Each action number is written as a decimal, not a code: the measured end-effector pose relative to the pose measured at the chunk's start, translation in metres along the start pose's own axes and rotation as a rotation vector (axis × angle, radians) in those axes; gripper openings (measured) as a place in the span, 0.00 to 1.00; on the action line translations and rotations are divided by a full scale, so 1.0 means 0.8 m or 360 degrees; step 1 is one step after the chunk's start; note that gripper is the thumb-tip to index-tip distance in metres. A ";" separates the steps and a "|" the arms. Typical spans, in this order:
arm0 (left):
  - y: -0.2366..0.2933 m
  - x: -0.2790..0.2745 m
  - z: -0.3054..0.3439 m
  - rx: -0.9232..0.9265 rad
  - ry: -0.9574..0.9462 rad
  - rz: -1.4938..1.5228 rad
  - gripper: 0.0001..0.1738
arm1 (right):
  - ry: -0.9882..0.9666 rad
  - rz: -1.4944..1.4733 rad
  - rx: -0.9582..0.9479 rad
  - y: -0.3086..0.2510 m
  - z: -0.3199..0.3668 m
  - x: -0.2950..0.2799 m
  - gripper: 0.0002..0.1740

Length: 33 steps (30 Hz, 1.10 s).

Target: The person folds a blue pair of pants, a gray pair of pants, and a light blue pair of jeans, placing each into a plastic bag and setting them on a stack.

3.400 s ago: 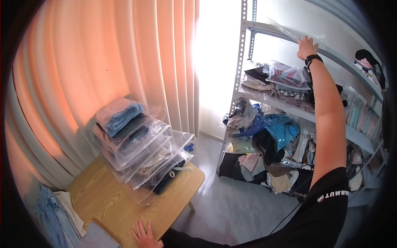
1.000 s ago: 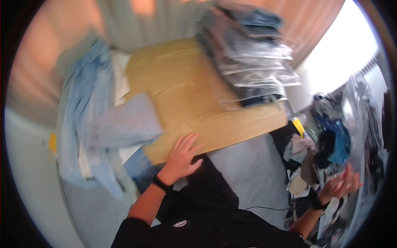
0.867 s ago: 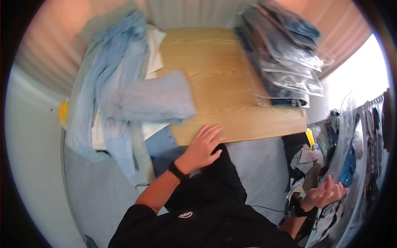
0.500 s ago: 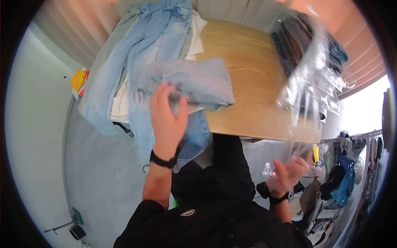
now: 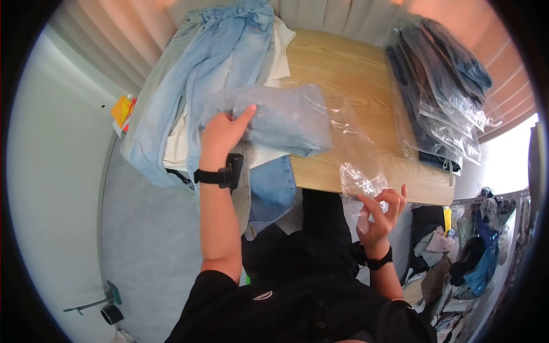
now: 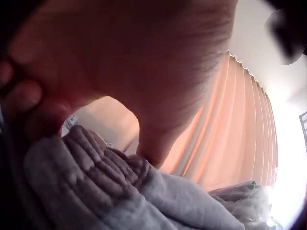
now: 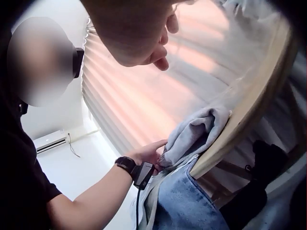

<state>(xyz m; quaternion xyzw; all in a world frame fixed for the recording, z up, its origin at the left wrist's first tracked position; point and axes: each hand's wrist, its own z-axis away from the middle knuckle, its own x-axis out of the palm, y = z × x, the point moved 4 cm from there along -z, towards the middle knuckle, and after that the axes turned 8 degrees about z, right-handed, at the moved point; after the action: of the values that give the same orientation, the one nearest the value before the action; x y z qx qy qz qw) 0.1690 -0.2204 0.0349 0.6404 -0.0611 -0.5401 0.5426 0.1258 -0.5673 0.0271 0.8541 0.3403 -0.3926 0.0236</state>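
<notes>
A folded grey-blue garment (image 5: 291, 117) lies at the table's front left, partly over light-blue jeans (image 5: 220, 51). My left hand (image 5: 223, 134) grips its left end; the left wrist view shows thumb and fingers round the gathered cloth (image 6: 110, 187). My right hand (image 5: 380, 217), just off the table's front edge, holds a clear plastic bag (image 5: 363, 177) with bent fingers. The bag stretches up and left over the wood towards the garment's right end. In the right wrist view the garment (image 7: 199, 132) shows the left hand (image 7: 148, 155) at its end.
Bagged folded clothes are stacked on the right of the wooden table (image 5: 337, 57). Jeans legs and a blue denim piece (image 5: 271, 186) hang over the front edge. A shelf with clothes (image 5: 480, 257) stands at lower right; pleated curtains (image 5: 320, 14) hang behind.
My right hand has come from the high shelf to the table's front, bringing the clear bag, which has dropped lower. The left hand has moved from the table's edge onto the folded garment.
</notes>
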 end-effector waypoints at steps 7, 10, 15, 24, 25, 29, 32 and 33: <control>0.010 0.012 -0.007 0.0227 -0.0238 0.0071 0.35 | -0.0009 -0.0043 0.0065 0.016 0.005 0.009 0.17; 0.005 0.033 -0.018 0.0401 -0.0315 0.0365 0.35 | -0.0007 -0.0062 0.0092 0.019 0.007 0.015 0.18; 0.017 0.016 -0.017 0.0415 -0.0061 0.0733 0.37 | 0.0026 -0.0052 0.0142 0.026 0.009 0.020 0.20; -0.047 -0.050 -0.078 0.0096 0.0295 0.0361 0.37 | -0.0049 -0.0021 0.0102 0.027 -0.001 0.029 0.23; -0.051 -0.050 -0.077 0.0022 0.0242 0.0414 0.38 | -0.0088 0.0002 0.0056 0.026 -0.005 0.033 0.23; -0.072 -0.051 -0.095 -0.0055 0.0068 0.0419 0.39 | -0.0177 0.0069 0.0024 0.020 -0.025 0.059 0.22; -0.043 -0.059 -0.071 -0.0060 0.0124 0.0289 0.36 | -0.0229 0.0078 -0.0017 0.013 -0.040 0.087 0.24; -0.042 -0.063 -0.073 -0.0057 0.0126 0.0289 0.36 | -0.0316 0.0096 -0.0035 0.012 -0.042 0.097 0.26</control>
<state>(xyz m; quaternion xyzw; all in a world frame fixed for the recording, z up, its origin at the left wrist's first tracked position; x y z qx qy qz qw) 0.1755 -0.1369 0.0311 0.6432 -0.0878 -0.4641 0.6026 0.1895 -0.5205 -0.0051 0.8205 0.3146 -0.4707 0.0785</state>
